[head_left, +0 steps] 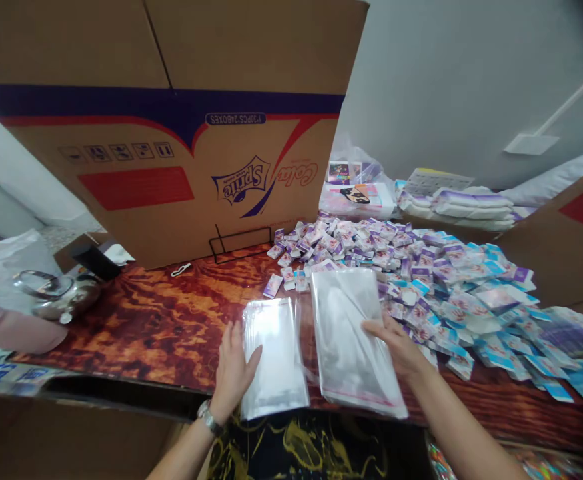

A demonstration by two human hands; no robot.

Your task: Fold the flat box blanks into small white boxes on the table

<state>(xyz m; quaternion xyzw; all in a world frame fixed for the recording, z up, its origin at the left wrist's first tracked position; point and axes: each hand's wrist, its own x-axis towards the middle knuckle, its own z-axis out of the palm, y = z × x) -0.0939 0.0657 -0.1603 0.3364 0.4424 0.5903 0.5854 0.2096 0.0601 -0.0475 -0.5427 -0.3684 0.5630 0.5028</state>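
Observation:
Two stacks of clear plastic bags lie side by side at the table's front edge. My left hand (235, 363), with a watch on its wrist, rests along the left side of the left stack of clear bags (275, 353), thumb apart from the fingers. My right hand (396, 340) grips the right edge of the right stack of clear bags (348, 333), thumb on top and fingers underneath, partly hidden. Behind and to the right of that stack spreads a large heap of small purple, white and blue printed boxes (361, 243).
A tall cardboard carton (171, 180) stands at the back, a black wire stand (241, 243) before it. On the left are a pink bottle (21, 327) and a metal pot (68, 300). Another carton (561, 247) bounds the right side. White packs (471, 203) lie behind the heap.

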